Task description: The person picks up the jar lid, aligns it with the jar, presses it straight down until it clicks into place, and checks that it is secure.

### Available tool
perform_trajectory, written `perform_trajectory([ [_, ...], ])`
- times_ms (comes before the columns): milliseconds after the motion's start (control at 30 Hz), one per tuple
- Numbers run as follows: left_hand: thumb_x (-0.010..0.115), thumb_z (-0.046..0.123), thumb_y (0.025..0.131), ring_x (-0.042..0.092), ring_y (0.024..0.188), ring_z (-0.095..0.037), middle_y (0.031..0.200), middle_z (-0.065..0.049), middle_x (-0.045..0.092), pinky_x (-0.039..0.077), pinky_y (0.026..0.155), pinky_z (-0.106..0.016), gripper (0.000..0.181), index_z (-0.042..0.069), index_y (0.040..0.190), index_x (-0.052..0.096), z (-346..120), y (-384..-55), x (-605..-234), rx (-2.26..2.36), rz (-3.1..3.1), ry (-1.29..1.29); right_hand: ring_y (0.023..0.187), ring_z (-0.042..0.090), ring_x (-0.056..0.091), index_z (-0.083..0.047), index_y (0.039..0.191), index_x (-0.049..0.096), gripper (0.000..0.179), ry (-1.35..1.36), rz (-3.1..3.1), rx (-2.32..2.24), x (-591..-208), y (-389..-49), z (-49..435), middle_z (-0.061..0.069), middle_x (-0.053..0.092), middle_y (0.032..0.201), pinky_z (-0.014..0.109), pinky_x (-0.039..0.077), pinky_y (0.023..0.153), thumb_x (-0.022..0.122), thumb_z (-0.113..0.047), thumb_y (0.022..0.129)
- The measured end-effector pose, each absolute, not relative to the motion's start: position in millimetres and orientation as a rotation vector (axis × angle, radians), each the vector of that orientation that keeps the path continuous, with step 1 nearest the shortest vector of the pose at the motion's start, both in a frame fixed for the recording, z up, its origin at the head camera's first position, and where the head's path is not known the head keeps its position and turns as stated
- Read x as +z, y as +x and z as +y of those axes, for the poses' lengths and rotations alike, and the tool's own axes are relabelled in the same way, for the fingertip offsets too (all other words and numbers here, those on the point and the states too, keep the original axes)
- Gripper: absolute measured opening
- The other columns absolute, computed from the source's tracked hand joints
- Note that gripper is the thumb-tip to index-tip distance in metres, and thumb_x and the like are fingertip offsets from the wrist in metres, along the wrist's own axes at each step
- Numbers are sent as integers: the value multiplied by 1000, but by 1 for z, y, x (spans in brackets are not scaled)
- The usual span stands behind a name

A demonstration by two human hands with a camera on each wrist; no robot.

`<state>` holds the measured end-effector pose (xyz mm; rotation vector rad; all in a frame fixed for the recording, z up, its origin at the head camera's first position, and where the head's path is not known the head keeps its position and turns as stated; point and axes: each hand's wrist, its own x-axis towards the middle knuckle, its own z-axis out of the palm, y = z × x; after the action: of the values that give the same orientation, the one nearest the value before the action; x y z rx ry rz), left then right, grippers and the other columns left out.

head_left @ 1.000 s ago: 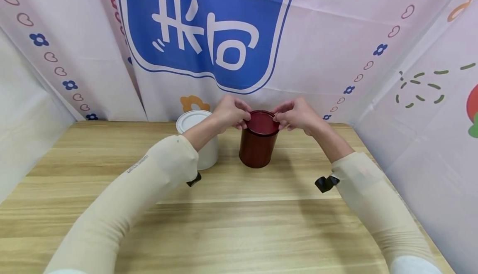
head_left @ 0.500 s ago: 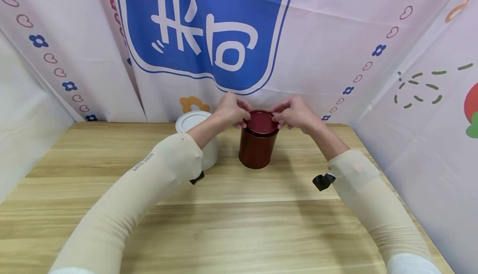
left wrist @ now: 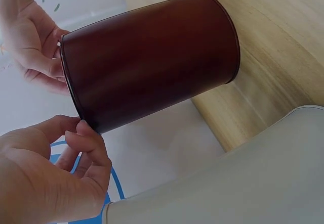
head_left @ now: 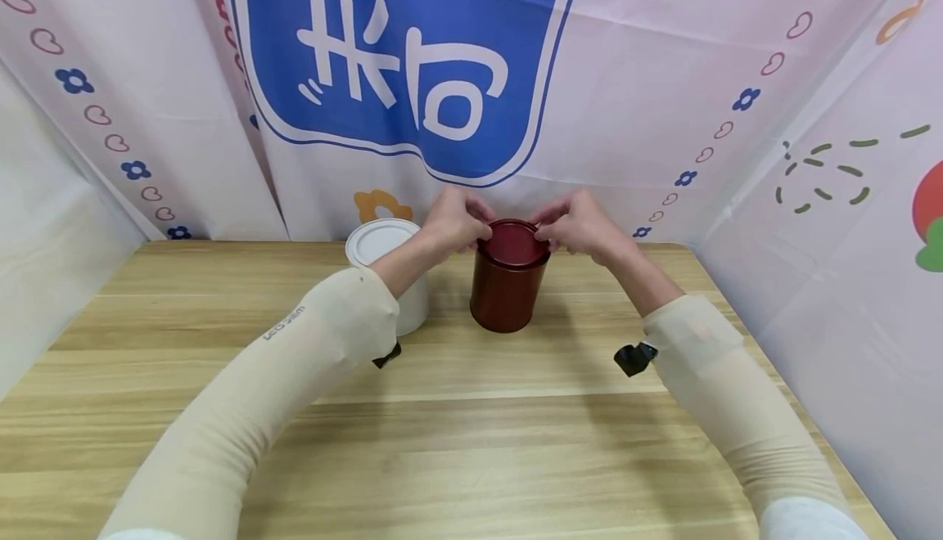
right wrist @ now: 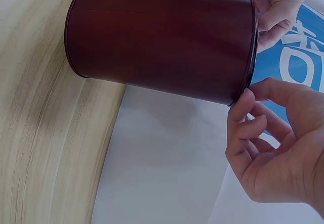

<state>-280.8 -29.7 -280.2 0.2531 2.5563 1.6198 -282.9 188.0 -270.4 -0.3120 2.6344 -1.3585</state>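
Observation:
A dark red cylindrical canister (head_left: 504,301) stands upright on the wooden table, with a red lid (head_left: 514,244) on its top. My left hand (head_left: 455,222) pinches the lid's edge from the left, between thumb and fingers. On the opposite side my right hand (head_left: 580,226) pinches the same edge. Both wrist views show the fingertips at the rim, with the canister's smooth side (left wrist: 152,57) between the hands. In the right wrist view the lid edge (right wrist: 249,57) appears as a thin dark band, seated against the body.
A white canister (head_left: 412,303) with a white lid (head_left: 379,239) stands just left of the red one, partly behind my left forearm. The wooden table (head_left: 471,442) ends at a printed cloth backdrop (head_left: 611,114) behind the canisters. Another cloth wall rises at the right.
Both hands stay at the rim of the red canister, with only very slight shifts of the fingers and forearms. The canisters keep their places.

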Motion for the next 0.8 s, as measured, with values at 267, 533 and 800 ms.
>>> perform_trajectory([
  [267, 71, -11, 87, 55, 63, -14, 92, -16, 71, 47, 52, -21, 18, -5, 104, 75, -27, -281, -284, 1626, 2586, 255, 54, 8, 52, 8, 110, 75, 20, -333, 2644, -1373, -276, -285, 188, 4, 66, 73, 21, 37, 45, 69, 3, 91],
  [533, 71, -11, 86, 60, 76, -17, 96, -15, 71, 52, 59, -23, 20, -5, 104, 75, -28, -281, -285, 1605, 2611, 295, 55, 9, 51, 6, 111, 76, 20, -328, 2667, -1347, -277, -283, 188, 3, 63, 71, 21, 37, 47, 69, 2, 92],
  [800, 72, -11, 87, 60, 76, -18, 98, -16, 71, 53, 61, -25, 19, -5, 105, 75, -29, -281, -288, 1610, 2616, 318, 54, 10, 51, 6, 112, 75, 21, -317, 2658, -1352, -278, -283, 188, 2, 62, 69, 21, 37, 47, 68, 3, 92],
])
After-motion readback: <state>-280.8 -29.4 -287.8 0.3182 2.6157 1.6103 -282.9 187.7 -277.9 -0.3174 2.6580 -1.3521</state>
